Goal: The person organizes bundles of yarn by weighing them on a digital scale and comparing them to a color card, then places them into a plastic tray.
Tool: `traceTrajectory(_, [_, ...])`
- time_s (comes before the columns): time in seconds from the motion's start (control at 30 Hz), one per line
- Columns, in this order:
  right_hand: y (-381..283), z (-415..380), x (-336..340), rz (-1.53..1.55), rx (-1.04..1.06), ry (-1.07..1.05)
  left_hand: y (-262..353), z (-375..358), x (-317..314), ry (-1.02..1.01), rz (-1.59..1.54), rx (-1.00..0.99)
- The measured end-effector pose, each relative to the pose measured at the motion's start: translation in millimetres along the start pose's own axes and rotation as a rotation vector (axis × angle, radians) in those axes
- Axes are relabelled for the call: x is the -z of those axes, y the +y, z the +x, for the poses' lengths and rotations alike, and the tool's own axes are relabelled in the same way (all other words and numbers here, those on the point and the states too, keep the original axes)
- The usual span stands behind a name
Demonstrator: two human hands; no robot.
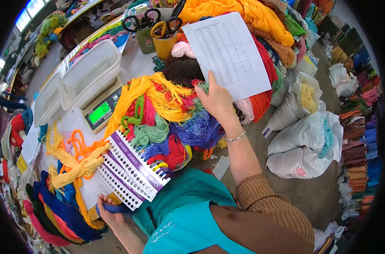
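Observation:
My right hand (217, 100) lies at the lower edge of a printed paper sheet (230, 55), its index finger stretched out onto the paper and the thumb apart. The sheet carries a table of small print and rests on heaped yarn. Low in the view, my left hand (112, 213) has its fingers curled around a strand of blue yarn (117, 208). Just above it are white-and-purple cards punched with rows of holes (131, 171), some with coloured thread tied in. Beside the cards is a pile of mixed yarn skeins (158, 114).
A digital scale (101, 112) with a lit green display stands near white plastic trays (91, 70). Cups (165, 47) hold scissors (158, 30). Light orange yarn (80, 165) lies left of the cards. White bags (304, 139) sit on the floor at right.

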State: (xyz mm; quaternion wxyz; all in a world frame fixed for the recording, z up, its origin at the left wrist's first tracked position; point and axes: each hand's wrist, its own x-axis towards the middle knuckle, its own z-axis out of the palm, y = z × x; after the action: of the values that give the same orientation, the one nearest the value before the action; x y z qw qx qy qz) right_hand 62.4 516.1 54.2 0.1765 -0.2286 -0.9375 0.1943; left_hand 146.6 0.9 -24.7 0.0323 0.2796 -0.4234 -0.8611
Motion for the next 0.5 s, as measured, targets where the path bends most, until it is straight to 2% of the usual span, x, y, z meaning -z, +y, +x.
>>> traceTrajectory(0.5, [-1.4, 8.0, 6.6, 0.039, -0.038, -0.047, 0.7, -3.5, -6.2, 0.037, 0.038, -0.008])
